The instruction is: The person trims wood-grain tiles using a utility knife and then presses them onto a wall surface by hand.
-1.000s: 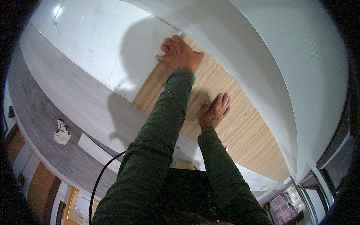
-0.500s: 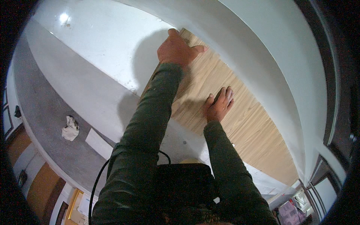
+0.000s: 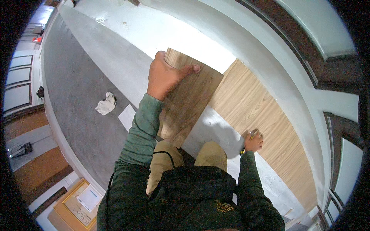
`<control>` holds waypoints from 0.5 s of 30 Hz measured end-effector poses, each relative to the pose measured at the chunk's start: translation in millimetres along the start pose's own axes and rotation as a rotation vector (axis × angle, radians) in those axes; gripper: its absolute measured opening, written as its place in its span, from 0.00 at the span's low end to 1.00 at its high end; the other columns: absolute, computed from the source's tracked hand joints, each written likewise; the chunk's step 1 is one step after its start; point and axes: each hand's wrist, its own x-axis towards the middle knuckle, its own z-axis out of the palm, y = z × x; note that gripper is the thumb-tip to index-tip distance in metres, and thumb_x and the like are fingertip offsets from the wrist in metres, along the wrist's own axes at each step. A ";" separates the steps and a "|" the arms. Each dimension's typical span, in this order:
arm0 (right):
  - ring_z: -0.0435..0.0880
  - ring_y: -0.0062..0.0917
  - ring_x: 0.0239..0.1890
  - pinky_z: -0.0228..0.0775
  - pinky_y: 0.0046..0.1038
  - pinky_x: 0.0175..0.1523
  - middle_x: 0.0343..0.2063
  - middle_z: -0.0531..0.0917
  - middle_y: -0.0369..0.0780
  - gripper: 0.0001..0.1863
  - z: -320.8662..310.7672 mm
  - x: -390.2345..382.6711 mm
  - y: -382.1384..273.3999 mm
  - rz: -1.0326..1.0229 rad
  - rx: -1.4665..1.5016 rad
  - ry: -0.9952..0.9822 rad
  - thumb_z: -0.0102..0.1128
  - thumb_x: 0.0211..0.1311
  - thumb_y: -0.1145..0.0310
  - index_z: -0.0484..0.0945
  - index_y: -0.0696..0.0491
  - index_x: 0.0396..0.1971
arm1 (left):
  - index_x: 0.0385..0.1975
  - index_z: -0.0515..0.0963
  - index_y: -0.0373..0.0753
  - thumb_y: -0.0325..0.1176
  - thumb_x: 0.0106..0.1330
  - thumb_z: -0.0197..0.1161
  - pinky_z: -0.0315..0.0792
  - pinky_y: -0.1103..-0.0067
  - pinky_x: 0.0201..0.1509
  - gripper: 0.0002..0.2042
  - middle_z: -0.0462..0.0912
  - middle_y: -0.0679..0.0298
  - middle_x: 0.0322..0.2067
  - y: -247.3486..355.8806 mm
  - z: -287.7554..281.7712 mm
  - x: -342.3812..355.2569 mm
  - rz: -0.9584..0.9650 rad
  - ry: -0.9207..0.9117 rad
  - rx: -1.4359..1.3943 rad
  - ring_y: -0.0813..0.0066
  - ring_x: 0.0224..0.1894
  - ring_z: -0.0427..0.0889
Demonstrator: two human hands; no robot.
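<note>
Closest to us were our tan-trousered knees [image 3: 211, 154], and the lower end of a loose wood-grain board [image 3: 189, 98] came down close to them. Our left hand [image 3: 163, 77] grasped that board near its upper corner, thumb pressed over the face and the other fingers hidden behind, so that it stood tilted. Our right hand [image 3: 253, 141], further right, had its fingers curled around a small tool with yellow parts [image 3: 252, 134], too blurred for us to name, at the near edge of a wood-grain panel [image 3: 266, 115]. The panel lay flat, running from beside the loose board toward the lower right. Further off to our left, a white strip [image 3: 126, 117] and a crumpled white cloth [image 3: 106, 104] lay on the grey floor [image 3: 77, 88]. Beyond the floor's edge we saw a gold-edged frame [image 3: 63, 208] and, farther up, white panels with dark trim [image 3: 19, 82].
</note>
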 end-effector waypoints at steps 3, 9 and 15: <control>0.69 0.53 0.60 0.65 0.51 0.61 0.61 0.68 0.54 0.34 28.2 -22.0 46.4 -0.246 0.126 0.052 0.65 0.56 0.56 0.69 0.52 0.62 | 0.42 0.71 0.24 0.52 0.39 0.84 0.81 0.71 0.40 0.41 0.84 0.46 0.36 7.4 -3.0 -27.7 0.038 0.057 -0.051 0.60 0.35 0.86; 0.75 0.51 0.51 0.69 0.48 0.55 0.50 0.75 0.55 0.28 48.6 -24.8 53.2 -0.231 0.453 0.061 0.63 0.54 0.69 0.71 0.61 0.56 | 0.44 0.72 0.25 0.52 0.37 0.84 0.80 0.70 0.45 0.42 0.84 0.46 0.38 21.8 -25.8 -80.9 -0.026 0.141 0.064 0.58 0.38 0.86; 0.79 0.33 0.39 0.74 0.32 0.47 0.39 0.79 0.45 0.20 -15.2 -25.1 27.5 -0.210 1.002 0.013 0.56 0.63 0.72 0.73 0.65 0.52 | 0.47 0.71 0.27 0.49 0.35 0.85 0.79 0.71 0.50 0.43 0.83 0.47 0.40 35.9 -59.7 -134.7 0.102 0.044 -0.069 0.59 0.42 0.85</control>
